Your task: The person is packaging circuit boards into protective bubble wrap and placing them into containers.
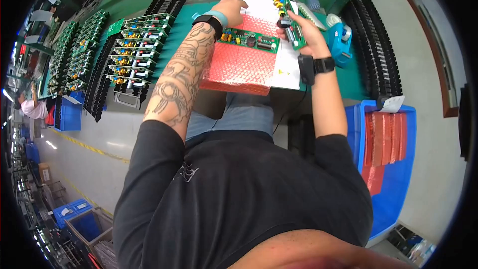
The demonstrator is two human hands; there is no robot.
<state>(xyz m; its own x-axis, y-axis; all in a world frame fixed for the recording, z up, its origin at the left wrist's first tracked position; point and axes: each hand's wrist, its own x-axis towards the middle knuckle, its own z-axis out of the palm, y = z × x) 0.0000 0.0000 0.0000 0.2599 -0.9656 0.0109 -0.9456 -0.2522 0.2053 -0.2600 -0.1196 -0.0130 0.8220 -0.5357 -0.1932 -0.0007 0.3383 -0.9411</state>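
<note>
My right hand (306, 32) grips a green circuit board (298, 37) by its long edges, tilted up above the table. Yellow, black and silver parts stand on that board. My left hand (230, 11) is over the far edge of a pink bubble-wrap sheet (239, 65), beside white paper (259, 5); its index finger is bent and apart from the rest, and I see nothing held. Nearer me, a second circuit board (251, 41) lies flat across the bubble wrap. My left forearm covers the left side of the wrap.
To the left, black slotted racks (169, 2) hold upright circuit boards (137, 52). A teal tape dispenser (339, 45) stands at the right, beside another black rack (373, 45). A blue bin (411, 159) with pink-wrapped packs (386, 139) sits low at my right.
</note>
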